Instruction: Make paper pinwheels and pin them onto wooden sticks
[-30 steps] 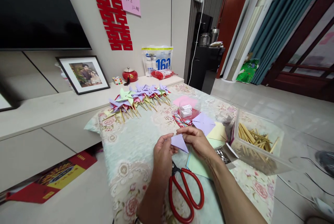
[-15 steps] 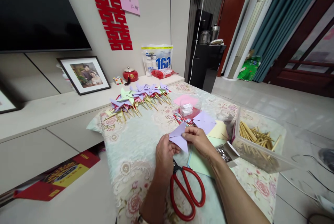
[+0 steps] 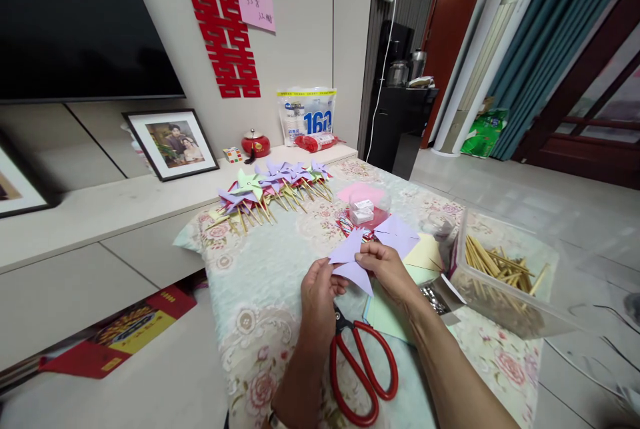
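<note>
Two hands hold one purple paper piece (image 3: 350, 261) up off the desk (image 3: 260, 289). Our left hand (image 3: 320, 296) pinches its near side and our right hand (image 3: 387, 269) pinches the middle, so the flaps stay folded in. Both sets of fingers are closed on the paper. Red scissors (image 3: 363, 366) lie just below our fingers, close by. More paper sheets (image 3: 400, 232) lie past our right fingers, and a clear box of sticks (image 3: 495, 276) sits to their right. Done pinwheels (image 3: 270, 186) lie far ahead, out of the way.

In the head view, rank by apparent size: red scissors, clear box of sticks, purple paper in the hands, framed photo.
1. clear box of sticks
2. framed photo and red scissors, alike; scissors are nearer
3. purple paper
</note>
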Demonstrator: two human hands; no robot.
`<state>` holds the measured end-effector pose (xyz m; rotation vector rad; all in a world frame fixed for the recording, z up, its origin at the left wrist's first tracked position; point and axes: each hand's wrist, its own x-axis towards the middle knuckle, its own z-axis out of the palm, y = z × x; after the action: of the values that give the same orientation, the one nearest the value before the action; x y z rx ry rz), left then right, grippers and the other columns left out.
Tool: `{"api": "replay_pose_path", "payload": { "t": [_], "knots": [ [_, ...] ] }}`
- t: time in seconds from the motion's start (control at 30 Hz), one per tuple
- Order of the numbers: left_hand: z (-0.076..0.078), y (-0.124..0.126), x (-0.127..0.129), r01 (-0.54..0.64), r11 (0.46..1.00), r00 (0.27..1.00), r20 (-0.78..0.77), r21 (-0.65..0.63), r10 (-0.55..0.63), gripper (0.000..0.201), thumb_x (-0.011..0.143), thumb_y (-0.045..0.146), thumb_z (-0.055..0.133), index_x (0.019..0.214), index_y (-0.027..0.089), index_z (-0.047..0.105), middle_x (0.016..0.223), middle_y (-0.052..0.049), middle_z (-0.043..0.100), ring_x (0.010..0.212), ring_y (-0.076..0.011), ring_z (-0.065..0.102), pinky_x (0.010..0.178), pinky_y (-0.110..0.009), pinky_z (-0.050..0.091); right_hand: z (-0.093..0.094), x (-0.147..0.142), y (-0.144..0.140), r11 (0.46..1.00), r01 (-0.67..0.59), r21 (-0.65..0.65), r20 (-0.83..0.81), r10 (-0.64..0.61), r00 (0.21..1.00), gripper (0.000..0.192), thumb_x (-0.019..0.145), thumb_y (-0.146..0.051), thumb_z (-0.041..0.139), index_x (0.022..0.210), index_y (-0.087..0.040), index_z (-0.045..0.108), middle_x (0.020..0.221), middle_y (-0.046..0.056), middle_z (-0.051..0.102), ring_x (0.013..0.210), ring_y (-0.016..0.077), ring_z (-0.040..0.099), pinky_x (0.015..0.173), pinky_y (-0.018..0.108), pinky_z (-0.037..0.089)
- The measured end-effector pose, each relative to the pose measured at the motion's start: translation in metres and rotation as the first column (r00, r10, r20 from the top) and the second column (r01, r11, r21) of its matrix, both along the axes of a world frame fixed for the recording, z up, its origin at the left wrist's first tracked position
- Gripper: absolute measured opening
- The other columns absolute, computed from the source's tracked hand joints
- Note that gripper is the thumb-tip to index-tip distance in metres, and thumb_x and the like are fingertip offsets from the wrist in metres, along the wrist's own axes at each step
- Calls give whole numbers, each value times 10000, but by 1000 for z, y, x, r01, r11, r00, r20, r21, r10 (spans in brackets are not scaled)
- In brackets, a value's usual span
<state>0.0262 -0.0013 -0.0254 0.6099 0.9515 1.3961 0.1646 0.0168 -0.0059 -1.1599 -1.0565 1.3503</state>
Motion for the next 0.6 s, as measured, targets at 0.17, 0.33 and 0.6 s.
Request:
{"api": "replay_pose_path", "payload": {
  "t": [0.17,0.33,0.6],
  "knots": [
    [2,0,1,11,1000,1000,3,-12,-11,213,725,296,668,859,135,628,660,-5,669,492,-97,566,464,-199,415,1,-1,1,1000,-10,11,-13,10,1000,274,615,-378,798,666,-166,632,551,-48,552,502,102,427,532,253,291],
    [3,-1,0,5,999,1000,-3,36,-4,241,735,341,683,854,142,616,626,2,650,501,-109,584,471,-202,424,0,-1,1,1000,11,10,-6,-11,1000,255,621,-367,784,670,-169,630,554,-48,545,511,106,431,533,254,294],
    [6,-2,0,16,999,1000,-6,32,-16,238,745,362,678,816,141,624,619,-1,638,508,-115,592,465,-208,421,2,-2,0,1000,20,5,3,-20,1000,229,617,-352,767,651,-176,623,549,-48,543,506,106,434,532,254,300]
  ]
}}
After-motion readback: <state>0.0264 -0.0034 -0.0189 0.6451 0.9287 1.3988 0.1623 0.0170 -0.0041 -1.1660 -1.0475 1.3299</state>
